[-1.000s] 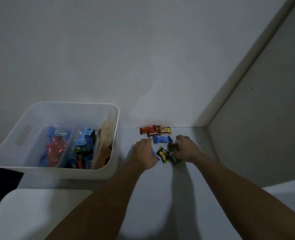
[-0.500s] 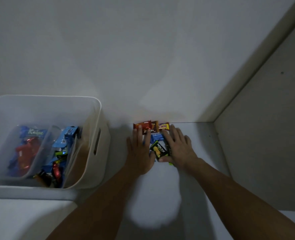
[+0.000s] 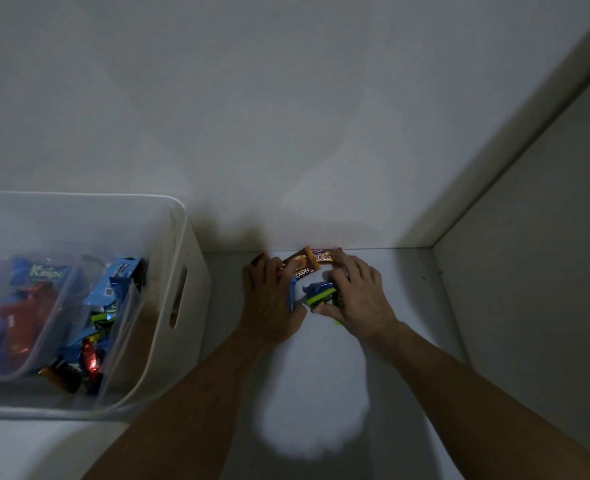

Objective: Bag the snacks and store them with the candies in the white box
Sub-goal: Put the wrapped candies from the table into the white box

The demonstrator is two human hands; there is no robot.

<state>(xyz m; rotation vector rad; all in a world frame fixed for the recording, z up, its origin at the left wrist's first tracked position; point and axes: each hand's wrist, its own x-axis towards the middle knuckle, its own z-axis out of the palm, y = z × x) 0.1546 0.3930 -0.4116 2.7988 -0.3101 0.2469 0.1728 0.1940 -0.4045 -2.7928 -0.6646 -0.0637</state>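
Several small snack packets lie bunched on the white shelf close to the back wall. An orange-brown packet (image 3: pixel 301 267) tilts up between my hands, a yellow and purple one (image 3: pixel 323 255) sits behind it, and a blue packet (image 3: pixel 315 288) and a green-black one (image 3: pixel 319 298) lie in front. My left hand (image 3: pixel 272 301) cups the pile from the left. My right hand (image 3: pixel 360 295) curls over it from the right, thumb at the green-black packet. The white box (image 3: pixel 190 261) stands to the left, holding clear bags of candies (image 3: pixel 27 306).
The back wall rises directly behind the snacks, and a side panel (image 3: pixel 515 271) closes the shelf on the right. The box's side handle slot (image 3: pixel 179 296) faces my left forearm. A bright patch of light lies on the shelf between my forearms.
My hands went from lying flat beside the packets to curling in around them. The packets were pushed into a tighter bunch, and the orange-brown one tipped up.
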